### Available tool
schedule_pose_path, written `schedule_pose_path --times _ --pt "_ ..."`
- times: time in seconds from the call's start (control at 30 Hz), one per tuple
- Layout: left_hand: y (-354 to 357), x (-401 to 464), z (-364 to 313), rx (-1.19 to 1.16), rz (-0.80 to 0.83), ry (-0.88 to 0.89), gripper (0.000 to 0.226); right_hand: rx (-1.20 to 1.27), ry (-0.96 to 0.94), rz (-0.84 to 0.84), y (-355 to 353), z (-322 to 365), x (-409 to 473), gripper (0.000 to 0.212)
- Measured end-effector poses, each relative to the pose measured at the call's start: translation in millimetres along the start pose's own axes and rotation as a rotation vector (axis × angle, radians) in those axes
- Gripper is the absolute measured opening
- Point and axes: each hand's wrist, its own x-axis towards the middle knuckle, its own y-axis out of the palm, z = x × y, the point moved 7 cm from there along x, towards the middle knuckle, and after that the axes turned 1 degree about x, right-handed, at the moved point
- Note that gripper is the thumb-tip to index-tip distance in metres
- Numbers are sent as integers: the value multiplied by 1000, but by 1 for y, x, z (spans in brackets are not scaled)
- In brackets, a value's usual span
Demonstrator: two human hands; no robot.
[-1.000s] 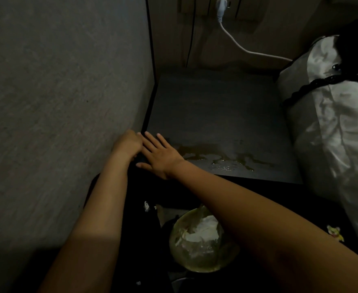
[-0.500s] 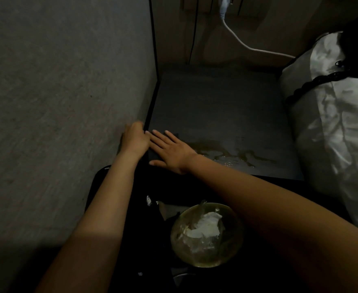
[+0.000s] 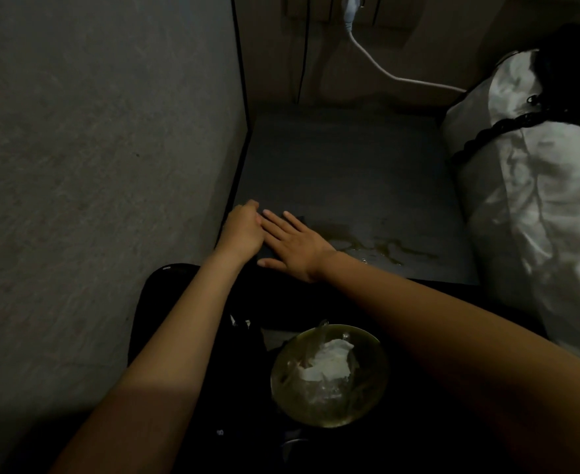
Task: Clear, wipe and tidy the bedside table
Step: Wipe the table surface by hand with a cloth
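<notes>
The dark bedside table (image 3: 350, 172) stands between the grey wall and the bed. A wet yellowish spill (image 3: 384, 248) lies near its front edge. My right hand (image 3: 295, 248) lies flat on the front-left corner, fingers straight and pointing to the far left. A small darker patch (image 3: 300, 218) shows just past its fingertips; I cannot tell if it is a cloth. Against the right hand's fingers, my left hand (image 3: 242, 230) sits at the table's left edge with its fingers curled. What they hold is lost in the dark.
Below the table's front edge is a round glass bowl (image 3: 329, 374) with crumpled white tissue in it. A white pillow (image 3: 538, 200) with black trim presses against the table's right side. A white cable (image 3: 384, 68) runs from a wall socket to the bed. The grey wall (image 3: 103, 165) closes off the left.
Both hands have slid a little farther onto the table's front-left corner. The left hand now touches the right hand's fingers. The right hand stays flat.
</notes>
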Motion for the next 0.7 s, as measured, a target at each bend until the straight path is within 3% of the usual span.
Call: schedule_pose_path --times 0.27,0.43,0.7 --pt "15 -31 -32 118 -3 193 48 13 37 30 2 -15 -23 73" --pt "26 -54 -48 104 -17 275 33 32 51 42 4 -26 -36 71" --pt "47 -65 -65 198 27 409 56 74 74 9 10 -45 -59 70"
